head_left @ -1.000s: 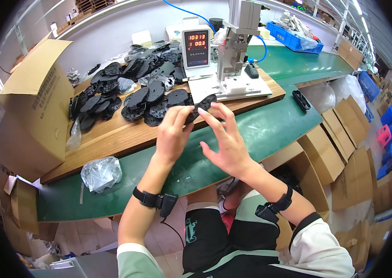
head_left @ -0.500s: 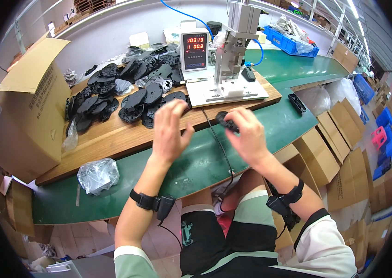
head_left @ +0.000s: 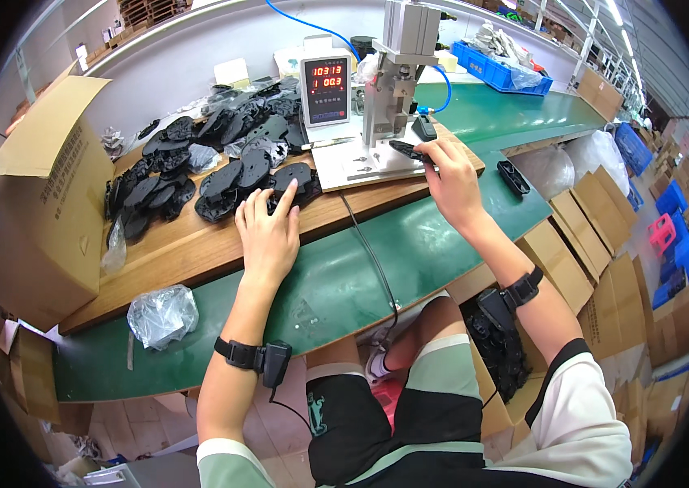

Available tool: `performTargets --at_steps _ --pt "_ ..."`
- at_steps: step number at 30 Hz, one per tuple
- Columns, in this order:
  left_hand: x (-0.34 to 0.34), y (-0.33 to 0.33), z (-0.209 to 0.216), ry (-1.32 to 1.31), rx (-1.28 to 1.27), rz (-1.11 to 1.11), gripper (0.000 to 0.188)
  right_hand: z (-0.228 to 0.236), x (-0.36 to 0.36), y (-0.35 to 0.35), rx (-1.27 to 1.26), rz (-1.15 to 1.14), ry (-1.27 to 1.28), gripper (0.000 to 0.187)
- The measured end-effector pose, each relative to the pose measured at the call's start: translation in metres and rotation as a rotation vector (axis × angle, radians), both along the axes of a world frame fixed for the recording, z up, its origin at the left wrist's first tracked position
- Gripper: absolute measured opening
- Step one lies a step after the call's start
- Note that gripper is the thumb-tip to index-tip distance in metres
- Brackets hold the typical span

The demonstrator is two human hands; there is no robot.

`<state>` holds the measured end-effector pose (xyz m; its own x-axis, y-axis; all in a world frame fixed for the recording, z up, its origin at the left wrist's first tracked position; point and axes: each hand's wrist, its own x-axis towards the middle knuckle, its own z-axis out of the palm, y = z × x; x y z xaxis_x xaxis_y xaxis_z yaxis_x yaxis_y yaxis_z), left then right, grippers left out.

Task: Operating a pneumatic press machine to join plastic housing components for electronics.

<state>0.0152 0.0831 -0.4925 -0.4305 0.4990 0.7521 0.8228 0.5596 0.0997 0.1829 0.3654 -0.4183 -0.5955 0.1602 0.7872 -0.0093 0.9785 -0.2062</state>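
Note:
My right hand (head_left: 452, 180) pinches a black plastic part (head_left: 406, 151) by its right end. That part is over the white base plate (head_left: 343, 172) of a metal press (head_left: 392, 93), close under the press head; whether it rests on the fixture I cannot tell. My left hand (head_left: 267, 237) is open, its fingers spread over the front edge of a pile of black plastic parts (head_left: 239, 175). Its fingertips are at the nearest flat, rounded piece (head_left: 292, 174); contact is unclear. Both wrists wear black straps with small boxes.
A counter box with a red display (head_left: 326, 91) stands left of the press. A large carton (head_left: 39, 207) borders the wooden board (head_left: 174, 268). A crumpled clear bag (head_left: 162, 317) lies on the green table (head_left: 312, 309). A black cable (head_left: 370, 252) crosses the table. Another black part (head_left: 513, 177) lies at right.
My right hand has carried the black part up and away from me to the press. My left hand has dropped toward the pile's front edge, with its fingers spreading.

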Motion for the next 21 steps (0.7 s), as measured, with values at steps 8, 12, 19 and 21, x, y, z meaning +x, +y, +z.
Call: performTargets --at_steps 8,12,19,21 --pt "0.008 0.001 0.015 -0.123 0.119 -0.052 0.030 -0.015 -0.022 0.018 0.046 0.069 -0.154 0.037" --pt "0.009 0.002 0.020 -0.138 0.198 -0.097 0.029 0.000 -0.020 0.017 0.055 0.081 -0.261 0.039" --pt "0.014 0.004 0.022 -0.151 0.312 -0.279 0.039 -0.001 -0.025 0.011 0.009 0.098 -0.256 0.037" --pt "0.015 0.004 0.023 -0.096 0.326 -0.295 0.043 0.003 -0.024 0.012 -0.011 0.086 -0.287 0.037"
